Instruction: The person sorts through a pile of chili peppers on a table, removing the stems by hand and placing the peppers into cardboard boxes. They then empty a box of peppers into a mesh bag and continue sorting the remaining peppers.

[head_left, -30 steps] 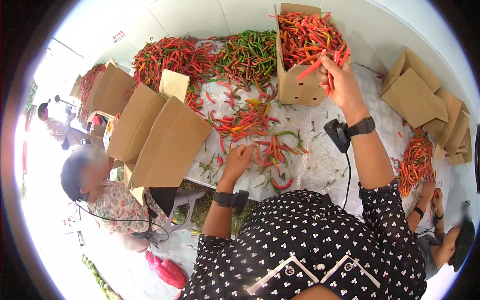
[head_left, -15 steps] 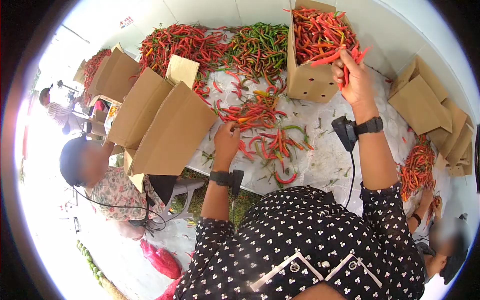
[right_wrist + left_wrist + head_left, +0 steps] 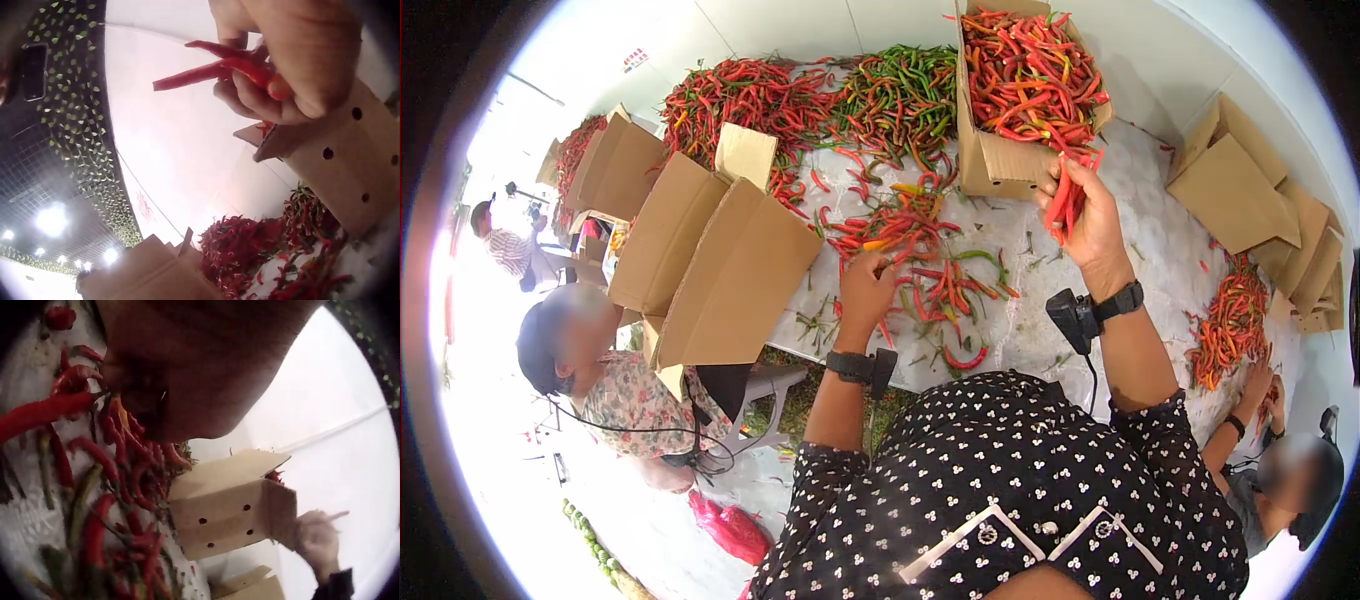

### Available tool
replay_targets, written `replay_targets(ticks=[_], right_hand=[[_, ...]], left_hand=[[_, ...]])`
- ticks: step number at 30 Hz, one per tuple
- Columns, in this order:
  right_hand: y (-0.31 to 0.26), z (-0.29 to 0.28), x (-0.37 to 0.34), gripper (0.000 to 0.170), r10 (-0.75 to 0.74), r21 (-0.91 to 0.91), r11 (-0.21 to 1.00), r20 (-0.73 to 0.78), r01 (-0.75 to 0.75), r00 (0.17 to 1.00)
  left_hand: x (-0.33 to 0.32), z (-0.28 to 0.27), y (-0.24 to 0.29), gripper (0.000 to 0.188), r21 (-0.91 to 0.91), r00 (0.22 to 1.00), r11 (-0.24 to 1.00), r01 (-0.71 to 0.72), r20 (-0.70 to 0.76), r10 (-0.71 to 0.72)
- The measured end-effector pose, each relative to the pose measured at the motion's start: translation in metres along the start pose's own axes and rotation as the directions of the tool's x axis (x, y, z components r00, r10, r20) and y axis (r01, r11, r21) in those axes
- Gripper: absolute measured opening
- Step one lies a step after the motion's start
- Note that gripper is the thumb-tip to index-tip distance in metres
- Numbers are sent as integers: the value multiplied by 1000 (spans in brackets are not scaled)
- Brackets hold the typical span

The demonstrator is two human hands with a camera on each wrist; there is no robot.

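Observation:
My right hand [image 3: 1097, 218] grips a few red chillies [image 3: 1060, 205] just in front of a tall cardboard box [image 3: 1005, 165] heaped with red chillies. In the right wrist view their ends [image 3: 187, 77] stick out past the curled fingers. My left hand [image 3: 867, 292] is low over a loose heap of red chillies [image 3: 905, 225], its fingers bent beside an orange one [image 3: 880, 244]. In the left wrist view a red chilli's stem end [image 3: 97, 395] meets these fingers; I cannot tell whether they pinch it.
A large red chilli pile [image 3: 740, 115] and a green one [image 3: 900, 100] lie along the wall. Open cardboard boxes [image 3: 735, 275] stand at left, folded cardboard [image 3: 1235, 190] at right. People sit at both sides, one by another chilli pile [image 3: 1230, 330]. Stems litter the table [image 3: 1040, 300].
My right hand, still gripping chillies, has come down from over the box to its front edge. My left hand has shifted slightly about the near heap.

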State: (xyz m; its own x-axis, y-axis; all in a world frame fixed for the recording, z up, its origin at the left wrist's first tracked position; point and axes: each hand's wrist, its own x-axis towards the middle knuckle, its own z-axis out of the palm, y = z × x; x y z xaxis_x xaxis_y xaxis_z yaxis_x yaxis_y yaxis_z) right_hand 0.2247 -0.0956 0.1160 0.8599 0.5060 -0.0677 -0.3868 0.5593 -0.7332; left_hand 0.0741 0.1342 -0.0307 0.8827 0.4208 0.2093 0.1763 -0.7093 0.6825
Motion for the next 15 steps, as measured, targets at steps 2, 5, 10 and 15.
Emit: replay_targets(ticks=[2, 5, 10, 15], right_hand=[[7, 5, -7, 16, 11, 22, 1000, -40, -10, 999], [26, 12, -16, 12, 136, -124, 982, -29, -139, 990], [78, -3, -15, 16, 444, -334, 853, 59, -401, 894], [96, -8, -16, 12, 396, -427, 837, 43, -341, 917]], left_hand=[[-3, 1, 5, 14, -205, 996, 975, 85, 27, -82], [-4, -6, 25, 13, -525, 944, 785, 328, 196, -264], [-5, -14, 62, 9, -647, 868, 588, 486, 437, -237], [-14, 0, 64, 5, -665, 918, 694, 277, 397, 14]])
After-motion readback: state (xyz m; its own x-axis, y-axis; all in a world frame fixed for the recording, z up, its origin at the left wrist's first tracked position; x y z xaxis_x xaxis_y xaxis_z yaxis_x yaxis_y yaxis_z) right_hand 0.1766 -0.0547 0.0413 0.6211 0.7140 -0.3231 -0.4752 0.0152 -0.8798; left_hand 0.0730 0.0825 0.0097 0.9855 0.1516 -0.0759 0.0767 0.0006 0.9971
